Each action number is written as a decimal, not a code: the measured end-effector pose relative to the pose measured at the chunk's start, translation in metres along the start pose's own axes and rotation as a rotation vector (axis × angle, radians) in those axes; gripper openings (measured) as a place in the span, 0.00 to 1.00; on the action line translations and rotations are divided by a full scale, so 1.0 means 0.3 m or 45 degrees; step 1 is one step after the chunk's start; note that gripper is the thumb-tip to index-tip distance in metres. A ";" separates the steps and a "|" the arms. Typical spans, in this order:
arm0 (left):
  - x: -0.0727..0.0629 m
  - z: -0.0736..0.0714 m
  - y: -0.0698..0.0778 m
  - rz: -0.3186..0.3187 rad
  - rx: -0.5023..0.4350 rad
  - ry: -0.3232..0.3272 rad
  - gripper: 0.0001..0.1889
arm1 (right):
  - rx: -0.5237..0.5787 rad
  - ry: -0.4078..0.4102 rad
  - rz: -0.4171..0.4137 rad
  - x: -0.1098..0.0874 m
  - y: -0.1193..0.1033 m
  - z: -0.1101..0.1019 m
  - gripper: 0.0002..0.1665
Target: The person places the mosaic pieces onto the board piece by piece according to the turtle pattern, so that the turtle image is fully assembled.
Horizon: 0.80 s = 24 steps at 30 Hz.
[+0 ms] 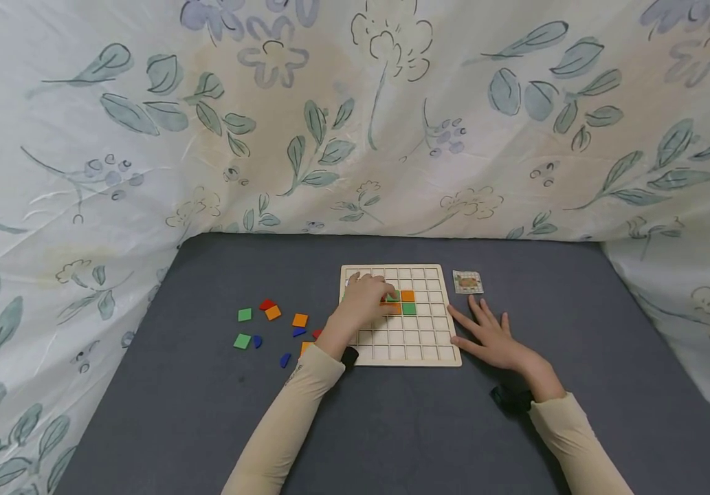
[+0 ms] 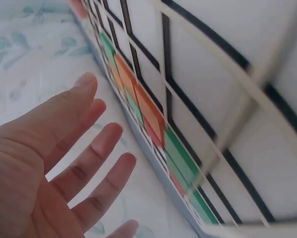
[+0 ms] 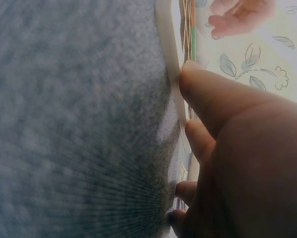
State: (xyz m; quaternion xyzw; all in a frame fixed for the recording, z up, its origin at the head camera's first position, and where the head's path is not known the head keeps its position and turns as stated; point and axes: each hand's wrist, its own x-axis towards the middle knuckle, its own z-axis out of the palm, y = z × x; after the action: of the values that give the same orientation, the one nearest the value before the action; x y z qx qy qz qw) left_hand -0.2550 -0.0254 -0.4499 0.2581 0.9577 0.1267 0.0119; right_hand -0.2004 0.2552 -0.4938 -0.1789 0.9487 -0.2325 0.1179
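A wooden grid board (image 1: 410, 354) lies on the dark cloth with green, orange and red tiles set near its middle. Among them are an orange tile (image 1: 407, 296) and a green tile (image 1: 409, 309). My left hand (image 1: 363, 302) is over the board's left half, by the tiles and covering part of them in the head view. In the left wrist view its fingers (image 2: 106, 141) are apart and loosely extended, with nothing between them. My right hand (image 1: 493, 340) lies spread at the board's right side, its thumb and index fingertip touching the edge.
Left of the board lie loose pieces: green squares (image 1: 245, 315), orange squares (image 1: 300, 320), a red piece (image 1: 267, 304) and several small blue pieces (image 1: 284, 360). A small picture card (image 1: 468, 282) lies beyond my right fingertips. A floral curtain (image 1: 355, 137) hangs behind.
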 end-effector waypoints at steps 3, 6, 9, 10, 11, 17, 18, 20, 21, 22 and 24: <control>-0.025 -0.005 -0.034 -0.024 -0.025 0.026 0.14 | -0.002 0.000 -0.002 0.000 -0.001 0.000 0.40; -0.047 -0.012 -0.070 -0.048 -0.052 0.062 0.14 | 0.001 -0.001 -0.004 0.000 0.000 0.000 0.40; -0.070 -0.022 -0.102 -0.074 -0.054 0.092 0.14 | 0.001 0.000 -0.003 0.000 0.002 0.001 0.40; -0.077 -0.027 -0.111 -0.084 -0.056 0.102 0.14 | -0.001 0.001 -0.001 0.000 0.004 0.002 0.40; -0.084 -0.032 -0.119 -0.093 -0.055 0.110 0.14 | -0.005 0.002 0.000 -0.001 0.006 0.002 0.40; -0.126 -0.062 -0.163 -0.152 -0.086 0.130 0.15 | -0.002 -0.001 -0.002 -0.001 0.009 0.004 0.40; -0.133 -0.066 -0.170 -0.163 -0.098 0.130 0.15 | -0.001 -0.002 -0.002 -0.001 0.009 0.004 0.40; -0.147 -0.072 -0.187 -0.184 -0.107 0.131 0.15 | 0.001 -0.004 -0.004 -0.002 0.007 0.003 0.40; -0.154 -0.074 -0.196 -0.191 -0.112 0.135 0.15 | 0.001 -0.005 -0.004 -0.002 0.006 0.003 0.40; -0.161 -0.077 -0.205 -0.196 -0.120 0.141 0.15 | 0.004 -0.005 -0.005 -0.002 0.005 0.003 0.40; -0.175 -0.083 -0.224 -0.215 -0.125 0.144 0.15 | 0.006 -0.004 -0.006 -0.001 0.004 0.003 0.40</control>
State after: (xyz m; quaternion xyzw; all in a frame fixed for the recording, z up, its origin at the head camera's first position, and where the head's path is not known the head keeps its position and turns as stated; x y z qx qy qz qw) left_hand -0.2445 -0.1135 -0.4447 0.1683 0.9678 0.1865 -0.0188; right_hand -0.2002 0.2561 -0.4951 -0.1814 0.9475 -0.2348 0.1191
